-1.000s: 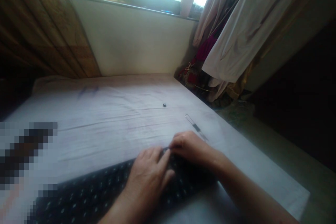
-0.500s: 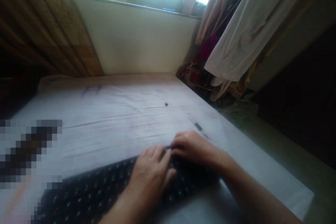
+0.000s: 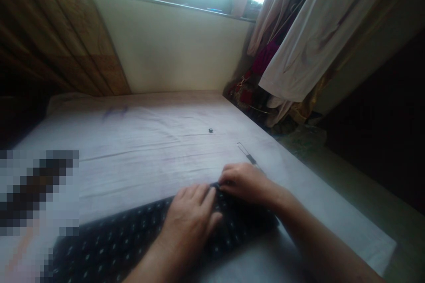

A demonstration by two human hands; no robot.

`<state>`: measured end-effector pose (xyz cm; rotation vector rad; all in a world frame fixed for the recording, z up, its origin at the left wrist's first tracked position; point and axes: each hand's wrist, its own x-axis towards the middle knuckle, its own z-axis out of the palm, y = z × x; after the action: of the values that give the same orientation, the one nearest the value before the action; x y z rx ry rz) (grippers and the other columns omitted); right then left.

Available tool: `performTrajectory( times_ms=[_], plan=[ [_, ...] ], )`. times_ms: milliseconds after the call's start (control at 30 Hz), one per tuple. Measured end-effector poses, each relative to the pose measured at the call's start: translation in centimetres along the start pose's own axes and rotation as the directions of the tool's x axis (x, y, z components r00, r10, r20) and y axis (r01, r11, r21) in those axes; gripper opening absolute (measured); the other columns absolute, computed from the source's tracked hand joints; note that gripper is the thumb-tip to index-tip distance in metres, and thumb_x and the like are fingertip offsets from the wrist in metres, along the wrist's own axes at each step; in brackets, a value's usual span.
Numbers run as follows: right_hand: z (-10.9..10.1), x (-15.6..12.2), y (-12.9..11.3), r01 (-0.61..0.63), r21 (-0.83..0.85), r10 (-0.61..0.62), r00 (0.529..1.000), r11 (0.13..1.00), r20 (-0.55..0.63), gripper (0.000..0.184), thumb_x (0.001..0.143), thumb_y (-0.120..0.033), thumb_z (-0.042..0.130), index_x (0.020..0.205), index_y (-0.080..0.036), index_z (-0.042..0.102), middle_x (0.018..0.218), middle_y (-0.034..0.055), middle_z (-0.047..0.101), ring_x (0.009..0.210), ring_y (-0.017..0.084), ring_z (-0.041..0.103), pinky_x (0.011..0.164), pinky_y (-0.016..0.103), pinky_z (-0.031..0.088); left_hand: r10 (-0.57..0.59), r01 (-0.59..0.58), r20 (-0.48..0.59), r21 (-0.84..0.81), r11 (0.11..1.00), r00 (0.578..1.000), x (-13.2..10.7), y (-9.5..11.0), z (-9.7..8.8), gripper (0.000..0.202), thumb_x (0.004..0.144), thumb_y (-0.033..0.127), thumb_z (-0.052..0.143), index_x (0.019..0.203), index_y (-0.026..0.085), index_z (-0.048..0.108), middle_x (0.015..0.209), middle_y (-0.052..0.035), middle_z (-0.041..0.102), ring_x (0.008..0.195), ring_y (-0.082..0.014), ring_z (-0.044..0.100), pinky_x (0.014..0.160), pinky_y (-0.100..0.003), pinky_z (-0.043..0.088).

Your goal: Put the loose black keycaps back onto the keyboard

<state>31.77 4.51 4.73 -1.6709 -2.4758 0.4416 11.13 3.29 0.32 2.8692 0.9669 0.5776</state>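
Note:
A black keyboard with pale key markings lies at a slant on the white-covered surface. Across its keys rests my left hand, with its fingertips over the far edge and its thumb apart on the keys, gripping the board. My right hand is closed in a pinch at the far edge, just right of the left fingertips; whatever lies between its fingers is hidden. Beyond that hand is a wire-looped tool with a dark middle, partly covered by it. Farther back sits a tiny dark piece, too small to name.
The white cloth covers the surface, whose right edge runs diagonally toward the front. Clothes hang at the right. A curtain is at the left, and a pot stands on the windowsill. A blurred patch hides the left side.
My right hand has shifted slightly up and to the right, showing a little more of the keyboard's far edge. The left hand stays nearly in place.

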Motion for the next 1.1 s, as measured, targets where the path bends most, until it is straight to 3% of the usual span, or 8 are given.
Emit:
performTrajectory(
  times_ms=[233,567,700,800,900,1100],
  plan=[
    [0.0,0.0,-0.6,-0.011,-0.068,0.012,1.000,0.998,0.023,0.013,0.085,-0.019,0.065,0.084,-0.020,0.078,0.085,0.0042,0.072,0.068,0.013,0.062,0.063,0.022,0.040,-0.011,0.012,0.037,-0.009,1.000,0.999,0.1,0.0,0.0,0.047,0.085,0.028,0.070,0.129,0.019,0.057,0.122,-0.0099,0.063,0.108,-0.0311,0.059,0.091,-0.048,0.051],
    [0.4,-0.1,-1.5,0.031,-0.161,-0.019,0.997,0.986,0.078,0.023,0.090,-0.016,0.056,0.080,-0.018,0.077,0.082,0.0049,0.073,0.064,0.013,0.063,0.056,0.022,0.037,-0.058,0.059,0.098,-0.005,0.998,0.994,0.6,0.2,0.3,0.039,0.086,0.030,0.069,0.124,0.020,0.062,0.122,-0.0103,0.063,0.109,-0.0317,0.058,0.092,-0.050,0.050],
    [0.5,-0.2,0.8,0.017,-0.005,-0.017,0.999,1.000,-0.052,0.021,0.090,-0.020,0.057,0.085,-0.020,0.078,0.085,0.0051,0.074,0.071,0.014,0.066,0.064,0.022,0.043,-0.057,0.060,0.083,-0.040,0.997,0.995,0.6,-0.1,0.1,0.038,0.088,0.030,0.065,0.125,0.022,0.061,0.122,-0.0090,0.063,0.110,-0.0309,0.058,0.093,-0.050,0.050],
    [0.5,-0.1,3.1,-0.051,0.167,0.076,0.986,0.985,-0.148,0.017,0.087,-0.021,0.061,0.087,-0.019,0.078,0.085,0.0061,0.076,0.076,0.016,0.069,0.071,0.024,0.049,-0.073,0.081,0.079,-0.093,0.992,0.994,0.7,-0.4,-0.2,0.031,0.092,0.030,0.060,0.122,0.024,0.062,0.120,-0.0075,0.064,0.108,-0.0297,0.059,0.093,-0.050,0.050],
    [0.6,0.3,4.3,-0.105,0.250,0.145,0.978,0.963,-0.148,0.015,0.084,-0.022,0.063,0.085,-0.019,0.078,0.085,0.0057,0.077,0.077,0.017,0.070,0.073,0.025,0.050,-0.089,0.102,0.090,-0.146,0.984,0.992,0.6,-0.9,-0.2,0.027,0.094,0.030,0.055,0.120,0.025,0.063,0.119,-0.0068,0.064,0.107,-0.0285,0.060,0.093,-0.049,0.051],
    [0.5,2.9,5.5,-0.220,0.165,0.236,0.968,0.961,-0.085,0.019,0.083,-0.024,0.061,0.089,-0.022,0.079,0.090,0.0052,0.078,0.083,0.019,0.071,0.076,0.026,0.050,-0.171,0.193,0.131,-0.182,0.964,0.976,0.2,-2.2,0.3,0.030,0.095,0.028,0.050,0.123,0.025,0.061,0.121,-0.0080,0.065,0.106,-0.0268,0.063,0.090,-0.045,0.054]
  ],
)
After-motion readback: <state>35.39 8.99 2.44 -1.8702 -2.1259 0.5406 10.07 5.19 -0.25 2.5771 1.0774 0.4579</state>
